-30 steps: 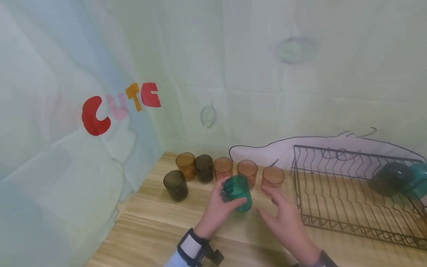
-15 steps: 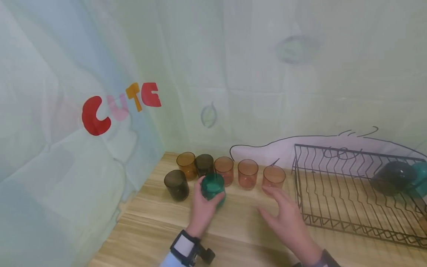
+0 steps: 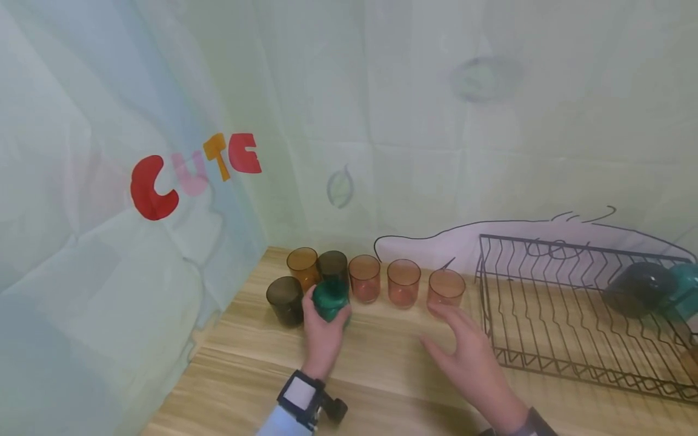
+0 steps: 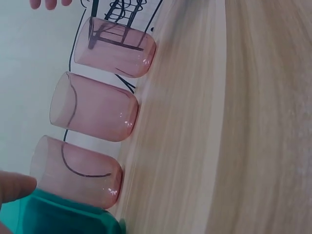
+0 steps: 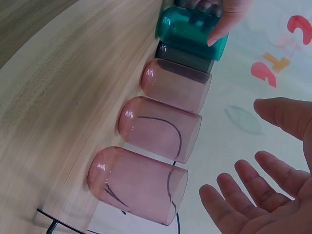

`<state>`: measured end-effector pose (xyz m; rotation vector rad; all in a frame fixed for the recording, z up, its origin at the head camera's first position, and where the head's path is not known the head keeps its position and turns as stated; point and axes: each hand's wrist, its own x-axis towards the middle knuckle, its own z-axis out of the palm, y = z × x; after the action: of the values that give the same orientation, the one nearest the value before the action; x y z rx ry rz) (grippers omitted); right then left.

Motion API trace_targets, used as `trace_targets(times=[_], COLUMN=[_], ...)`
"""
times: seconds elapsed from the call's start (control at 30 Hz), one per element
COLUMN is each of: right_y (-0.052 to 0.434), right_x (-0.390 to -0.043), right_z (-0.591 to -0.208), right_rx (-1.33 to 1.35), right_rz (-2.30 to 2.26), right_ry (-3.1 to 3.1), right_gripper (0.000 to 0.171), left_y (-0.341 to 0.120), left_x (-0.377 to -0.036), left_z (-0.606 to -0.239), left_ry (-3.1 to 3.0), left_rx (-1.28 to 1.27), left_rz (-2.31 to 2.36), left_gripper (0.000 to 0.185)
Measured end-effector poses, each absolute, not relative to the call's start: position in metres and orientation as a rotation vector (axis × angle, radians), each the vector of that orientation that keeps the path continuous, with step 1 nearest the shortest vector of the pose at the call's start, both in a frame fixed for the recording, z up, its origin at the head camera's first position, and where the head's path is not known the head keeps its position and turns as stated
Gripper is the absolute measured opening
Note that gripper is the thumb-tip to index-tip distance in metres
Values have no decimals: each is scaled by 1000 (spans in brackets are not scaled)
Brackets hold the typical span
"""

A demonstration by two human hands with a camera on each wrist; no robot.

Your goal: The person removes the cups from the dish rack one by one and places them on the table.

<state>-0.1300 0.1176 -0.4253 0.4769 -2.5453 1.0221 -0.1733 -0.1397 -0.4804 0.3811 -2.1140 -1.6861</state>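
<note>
My left hand (image 3: 323,336) grips a teal glass (image 3: 330,301) with the thumb on one side and fingers on the other. The glass stands upright in front of a dark grey glass (image 3: 333,266), just right of another dark grey glass (image 3: 285,301). Behind them is an amber glass (image 3: 302,266). Three pink glasses (image 3: 364,280) stand in a row to the right. My right hand (image 3: 470,360) holds nothing; its thumb and fingers are spread near the rightmost pink glass (image 3: 446,290). In the right wrist view the teal glass (image 5: 190,33) stands on the table surface.
A black wire dish rack (image 3: 572,327) stands at the right. Inside its far end lie a dark glass (image 3: 640,289) and a teal glass (image 3: 684,293). A printed cloth (image 3: 414,133) with coloured letters hangs behind the wooden table (image 3: 382,387).
My left hand has carried the teal glass leftward, from in front of the pink glasses to in front of the dark grey one, and lowered it. The right hand has barely moved.
</note>
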Motion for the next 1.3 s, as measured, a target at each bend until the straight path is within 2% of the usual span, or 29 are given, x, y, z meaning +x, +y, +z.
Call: trace_targets(times=[0.6,0.97,1.3], right_y=[118,124,152], right_x=[-127,-129,-141], right_z=[-426,-421,-399], right_rx=[430,461,412], right_rz=[1044,1014,957], right_ry=[-2580,-2546,-2519], right_gripper=[59,60,56], left_y=[-143,-136,-117], left_x=[-175,-173,-158], left_z=[-479,-476,-446], left_ry=[-2067,-2093,-2112], left_rx=[424,429,275], left_rz=[-1621,-1483,-1344], left_gripper=[81,93,95])
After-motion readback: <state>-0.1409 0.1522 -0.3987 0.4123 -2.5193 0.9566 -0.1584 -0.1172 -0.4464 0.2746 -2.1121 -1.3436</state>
